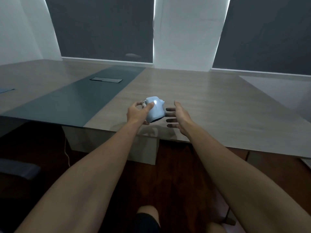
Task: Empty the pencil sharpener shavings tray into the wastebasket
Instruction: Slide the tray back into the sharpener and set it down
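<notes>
A light blue pencil sharpener (155, 110) is held tilted just above the near edge of the wooden table (210, 105). My left hand (138, 111) grips it from the left, fingers wrapped over its top and crank side. A dark opening shows at the sharpener's lower right. My right hand (177, 116) hovers just right of it, fingers spread and pointing at the sharpener, not touching it. No wastebasket is in view.
A dark grey inlay (80, 101) with a closed cable hatch (106, 79) runs across the table's left half. A dark chair arm (18, 170) sits at the lower left. Blinds cover the windows behind. My knees show at the bottom, above a dark wood floor.
</notes>
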`<state>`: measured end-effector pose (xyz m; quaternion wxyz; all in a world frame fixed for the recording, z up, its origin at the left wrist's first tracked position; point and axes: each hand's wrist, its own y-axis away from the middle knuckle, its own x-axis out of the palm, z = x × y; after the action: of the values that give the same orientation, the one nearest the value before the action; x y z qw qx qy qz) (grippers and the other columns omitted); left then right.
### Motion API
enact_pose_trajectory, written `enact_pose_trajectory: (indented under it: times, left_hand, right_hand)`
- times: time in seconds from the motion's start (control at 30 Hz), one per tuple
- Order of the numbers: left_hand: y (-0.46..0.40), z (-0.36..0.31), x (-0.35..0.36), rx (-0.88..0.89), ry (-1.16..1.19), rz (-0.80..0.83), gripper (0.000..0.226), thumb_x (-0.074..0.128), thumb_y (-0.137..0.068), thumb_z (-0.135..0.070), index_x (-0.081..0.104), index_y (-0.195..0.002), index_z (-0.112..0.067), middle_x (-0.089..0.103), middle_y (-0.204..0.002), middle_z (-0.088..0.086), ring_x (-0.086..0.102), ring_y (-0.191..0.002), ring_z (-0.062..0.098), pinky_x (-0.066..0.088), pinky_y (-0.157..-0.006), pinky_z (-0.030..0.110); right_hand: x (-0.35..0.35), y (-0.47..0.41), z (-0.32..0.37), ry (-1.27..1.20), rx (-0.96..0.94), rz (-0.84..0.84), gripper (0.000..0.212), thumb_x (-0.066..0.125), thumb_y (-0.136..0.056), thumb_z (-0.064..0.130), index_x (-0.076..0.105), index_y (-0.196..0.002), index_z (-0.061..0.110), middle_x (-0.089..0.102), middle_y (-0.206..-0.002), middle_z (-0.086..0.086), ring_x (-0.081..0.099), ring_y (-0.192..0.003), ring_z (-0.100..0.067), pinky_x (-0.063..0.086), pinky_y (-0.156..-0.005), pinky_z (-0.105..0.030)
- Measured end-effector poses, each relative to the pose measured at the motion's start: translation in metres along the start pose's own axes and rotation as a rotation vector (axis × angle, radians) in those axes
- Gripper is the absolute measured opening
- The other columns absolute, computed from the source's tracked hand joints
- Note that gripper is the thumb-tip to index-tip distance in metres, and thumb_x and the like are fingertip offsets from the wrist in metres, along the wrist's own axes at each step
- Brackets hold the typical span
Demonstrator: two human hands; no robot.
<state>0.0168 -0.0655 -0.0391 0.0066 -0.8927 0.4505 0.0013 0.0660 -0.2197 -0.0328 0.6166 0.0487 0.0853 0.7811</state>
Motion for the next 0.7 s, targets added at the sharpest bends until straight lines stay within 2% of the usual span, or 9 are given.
enact_pose_trajectory:
  times: [0.07, 0.13, 0.23, 0.43, 0.57, 0.7]
  left_hand:
    - [-0.005, 0.002, -0.019, 0.03, -0.034, -0.081, 0.048, 0.082, -0.068, -0.037, 0.061, -0.108, -0.023, 0.066, -0.109, 0.012, 0.068, -0.095, 0.027, 0.062, -0.06, 0.045]
    - [-0.011, 0.006, -0.036, 0.087, -0.117, -0.188, 0.052, 0.083, -0.064, -0.041, 0.06, -0.108, -0.026, 0.069, -0.104, 0.008, 0.068, -0.096, 0.026, 0.061, -0.074, 0.046]
    - [-0.016, 0.011, -0.055, 0.174, -0.282, -0.319, 0.057, 0.082, -0.067, -0.039, 0.057, -0.116, -0.024, 0.07, -0.114, 0.008, 0.066, -0.103, 0.027, 0.054, -0.089, 0.039]
    - [-0.027, 0.024, -0.073, 0.213, -0.397, -0.394, 0.058, 0.082, -0.068, -0.034, 0.054, -0.118, -0.027, 0.067, -0.118, 0.005, 0.063, -0.107, 0.028, 0.05, -0.085, 0.035]
    - [-0.026, 0.027, -0.073, 0.22, -0.461, -0.389, 0.059, 0.08, -0.071, -0.032, 0.052, -0.122, -0.028, 0.064, -0.122, 0.006, 0.062, -0.108, 0.028, 0.041, -0.078, 0.031]
    - [-0.023, 0.027, -0.073, 0.198, -0.531, -0.404, 0.066, 0.08, -0.069, -0.034, 0.048, -0.126, -0.028, 0.063, -0.123, 0.006, 0.062, -0.109, 0.029, 0.043, -0.077, 0.035]
  right_hand:
    - [0.019, -0.001, 0.0, 0.022, -0.005, 0.029, 0.056, 0.032, -0.096, 0.053, 0.066, -0.114, 0.013, 0.072, -0.104, -0.009, 0.063, -0.085, -0.026, 0.056, -0.076, -0.039]
    - [0.036, -0.004, -0.002, 0.036, -0.008, 0.037, 0.054, 0.034, -0.095, 0.053, 0.066, -0.113, 0.013, 0.071, -0.105, -0.008, 0.062, -0.082, -0.025, 0.055, -0.072, -0.037]
    - [0.056, -0.01, -0.008, 0.052, -0.02, 0.031, 0.05, 0.037, -0.094, 0.052, 0.067, -0.108, 0.015, 0.071, -0.101, -0.007, 0.061, -0.077, -0.023, 0.055, -0.071, -0.038]
    - [0.068, -0.024, -0.015, 0.048, -0.06, -0.018, 0.043, 0.041, -0.093, 0.049, 0.068, -0.095, 0.016, 0.071, -0.094, -0.007, 0.062, -0.075, -0.023, 0.054, -0.063, -0.035]
    - [0.064, -0.03, -0.015, 0.026, -0.092, -0.045, 0.038, 0.042, -0.095, 0.044, 0.067, -0.087, 0.017, 0.069, -0.091, -0.008, 0.062, -0.074, -0.023, 0.056, -0.068, -0.038]
    - [0.053, -0.031, -0.009, 0.02, -0.12, -0.093, 0.036, 0.045, -0.095, 0.041, 0.066, -0.086, 0.014, 0.067, -0.088, -0.009, 0.061, -0.073, -0.023, 0.056, -0.069, -0.039]
